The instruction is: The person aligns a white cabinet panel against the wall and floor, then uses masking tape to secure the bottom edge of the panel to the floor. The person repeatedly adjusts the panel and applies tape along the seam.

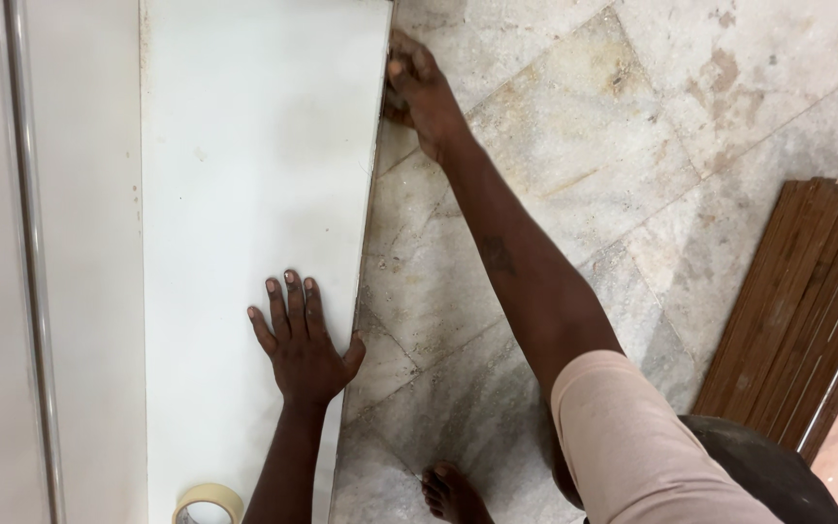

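A long white panel (254, 146) lies flat, running from the bottom of the view to the top. My left hand (301, 340) rests palm down on it near its right edge, fingers spread, holding nothing. My right hand (417, 85) reaches far forward and its fingers curl against the panel's right edge near the far corner. Whether something small sits under those fingers cannot be made out.
A roll of beige tape (208, 503) lies on the panel at the bottom. A metal rail (33, 252) runs along the white surface at left. Brown wooden slats (807, 301) lie on the marble floor (574, 126) at right. My bare foot (450, 493) stands beside the panel.
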